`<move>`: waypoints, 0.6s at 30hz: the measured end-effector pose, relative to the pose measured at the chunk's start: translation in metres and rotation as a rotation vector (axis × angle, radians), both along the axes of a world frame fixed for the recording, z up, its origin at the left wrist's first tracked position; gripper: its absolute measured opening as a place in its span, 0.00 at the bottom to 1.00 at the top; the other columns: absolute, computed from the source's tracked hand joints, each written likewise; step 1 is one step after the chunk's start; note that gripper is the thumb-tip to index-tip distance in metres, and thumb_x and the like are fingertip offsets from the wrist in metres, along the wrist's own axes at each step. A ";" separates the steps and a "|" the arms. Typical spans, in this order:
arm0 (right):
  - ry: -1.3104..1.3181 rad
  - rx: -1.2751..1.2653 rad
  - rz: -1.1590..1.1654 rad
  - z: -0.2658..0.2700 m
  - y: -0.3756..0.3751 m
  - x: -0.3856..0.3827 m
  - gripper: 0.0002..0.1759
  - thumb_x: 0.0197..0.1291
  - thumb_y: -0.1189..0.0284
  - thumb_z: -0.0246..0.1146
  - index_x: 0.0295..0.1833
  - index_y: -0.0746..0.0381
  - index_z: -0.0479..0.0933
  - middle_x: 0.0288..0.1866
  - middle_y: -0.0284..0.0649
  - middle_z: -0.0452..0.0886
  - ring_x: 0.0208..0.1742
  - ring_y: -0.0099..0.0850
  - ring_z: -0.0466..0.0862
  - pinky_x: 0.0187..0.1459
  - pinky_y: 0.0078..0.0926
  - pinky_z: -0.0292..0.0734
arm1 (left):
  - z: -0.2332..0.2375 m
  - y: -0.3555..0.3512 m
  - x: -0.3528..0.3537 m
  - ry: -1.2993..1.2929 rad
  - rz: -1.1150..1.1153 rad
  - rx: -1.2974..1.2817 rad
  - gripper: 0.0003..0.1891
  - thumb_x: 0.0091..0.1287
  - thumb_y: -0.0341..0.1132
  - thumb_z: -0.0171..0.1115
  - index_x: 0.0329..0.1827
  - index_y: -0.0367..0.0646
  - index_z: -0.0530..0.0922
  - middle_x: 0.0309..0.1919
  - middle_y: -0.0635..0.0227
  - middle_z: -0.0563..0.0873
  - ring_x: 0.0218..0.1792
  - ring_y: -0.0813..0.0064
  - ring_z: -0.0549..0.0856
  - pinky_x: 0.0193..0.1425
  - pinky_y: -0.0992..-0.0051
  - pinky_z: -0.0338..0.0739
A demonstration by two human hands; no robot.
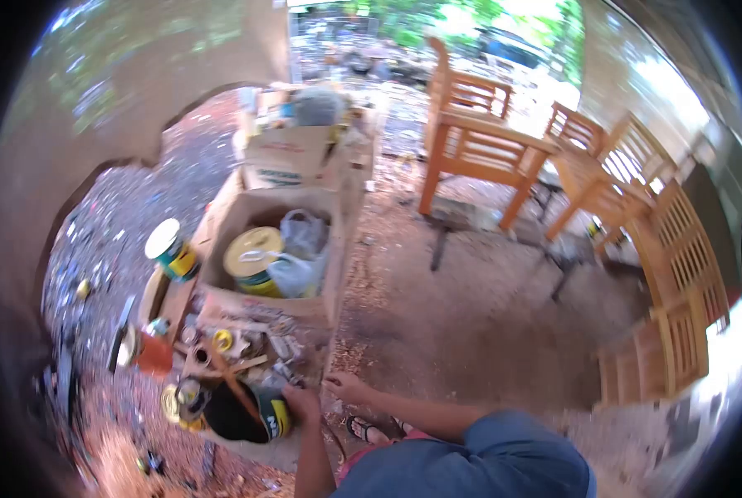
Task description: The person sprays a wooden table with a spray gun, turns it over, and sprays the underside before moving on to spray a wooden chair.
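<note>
Our left hand's (303,404) fingers hold the paint can (276,415) at the tabletop's (351,203) near end; our right hand's (348,388), we cannot tell. Beyond clutter, an open cardboard box (331,289) stands.

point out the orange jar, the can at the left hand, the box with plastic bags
Orange jar (155,355): head view, on its side
Can (277,412): head view, on its label
Box (255,310): head view, on its near flap

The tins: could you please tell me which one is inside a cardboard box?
The broad yellow-lidded tin, beside the plastic bags; only it shows inside.
</note>
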State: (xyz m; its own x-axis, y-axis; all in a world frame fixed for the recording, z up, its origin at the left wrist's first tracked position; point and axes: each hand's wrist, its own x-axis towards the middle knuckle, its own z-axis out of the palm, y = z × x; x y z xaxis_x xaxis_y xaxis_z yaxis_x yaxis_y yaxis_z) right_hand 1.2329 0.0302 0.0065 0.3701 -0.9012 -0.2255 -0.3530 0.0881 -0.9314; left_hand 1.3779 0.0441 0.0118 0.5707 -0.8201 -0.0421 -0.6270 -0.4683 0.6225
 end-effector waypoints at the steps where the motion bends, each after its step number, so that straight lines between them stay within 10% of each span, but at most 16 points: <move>1: 0.115 0.046 -0.050 -0.035 0.019 -0.024 0.20 0.65 0.57 0.59 0.46 0.64 0.80 0.38 0.49 0.84 0.40 0.39 0.84 0.46 0.39 0.77 | -0.006 -0.002 0.005 0.001 -0.030 0.022 0.22 0.66 0.44 0.61 0.48 0.30 0.74 0.45 0.39 0.78 0.45 0.39 0.79 0.51 0.50 0.72; 4: 0.436 0.496 0.099 -0.059 0.076 -0.114 0.24 0.63 0.53 0.56 0.46 0.64 0.82 0.44 0.51 0.85 0.45 0.42 0.85 0.48 0.42 0.78 | -0.033 -0.001 0.018 0.067 -0.093 0.022 0.29 0.61 0.42 0.65 0.56 0.24 0.71 0.48 0.36 0.78 0.49 0.39 0.78 0.54 0.52 0.73; 6: 0.756 0.149 0.473 -0.102 0.121 -0.171 0.26 0.62 0.53 0.54 0.48 0.64 0.82 0.46 0.54 0.84 0.48 0.48 0.85 0.51 0.45 0.77 | 0.001 0.013 0.004 0.032 -0.161 0.001 0.31 0.62 0.40 0.66 0.58 0.23 0.68 0.52 0.34 0.75 0.54 0.39 0.76 0.60 0.53 0.69; 10: 0.815 0.414 -0.178 -0.143 0.220 -0.253 0.27 0.60 0.52 0.54 0.42 0.66 0.84 0.41 0.57 0.85 0.46 0.54 0.84 0.51 0.46 0.79 | -0.032 0.033 -0.014 -0.413 -0.165 -0.274 0.37 0.60 0.39 0.67 0.65 0.23 0.61 0.61 0.33 0.69 0.64 0.39 0.69 0.70 0.53 0.63; 16: 0.513 0.884 -0.419 -0.074 0.240 -0.301 0.20 0.57 0.60 0.57 0.42 0.63 0.86 0.45 0.55 0.85 0.47 0.48 0.86 0.47 0.44 0.82 | 0.015 0.048 -0.073 -0.680 -0.183 -0.118 0.44 0.59 0.41 0.66 0.72 0.25 0.53 0.68 0.32 0.61 0.70 0.39 0.64 0.75 0.50 0.56; 18: 0.581 0.653 -0.404 -0.148 0.255 -0.312 0.22 0.60 0.56 0.56 0.43 0.62 0.85 0.41 0.52 0.86 0.42 0.46 0.87 0.47 0.42 0.82 | -0.006 0.041 -0.071 -0.687 -0.105 -0.061 0.43 0.59 0.41 0.65 0.71 0.25 0.54 0.67 0.33 0.62 0.69 0.39 0.64 0.74 0.50 0.57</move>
